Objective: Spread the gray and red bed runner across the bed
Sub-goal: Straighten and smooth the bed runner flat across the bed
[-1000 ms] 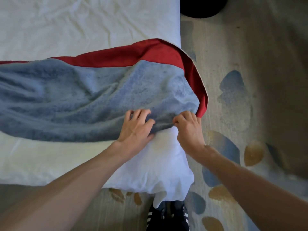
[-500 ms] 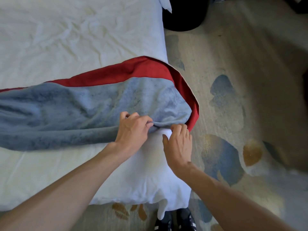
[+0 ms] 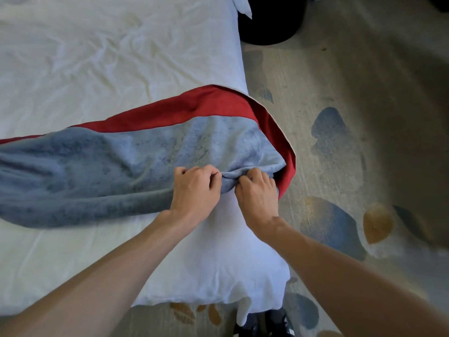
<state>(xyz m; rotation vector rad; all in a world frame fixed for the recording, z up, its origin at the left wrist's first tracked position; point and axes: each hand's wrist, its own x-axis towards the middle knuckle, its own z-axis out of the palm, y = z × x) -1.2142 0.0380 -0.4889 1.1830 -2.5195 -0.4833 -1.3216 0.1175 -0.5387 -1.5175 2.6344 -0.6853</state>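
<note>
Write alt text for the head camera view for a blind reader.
The left hand and right hand pinch the near edge of a plush gray bed runner with a red border, bunched at the corner of a white-sheeted bed. Patterned carpet lies alongside.

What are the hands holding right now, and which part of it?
Both the left hand and right hand grip the bed runner at its bunched gray near edge, close to the end by the bed's side.
</note>
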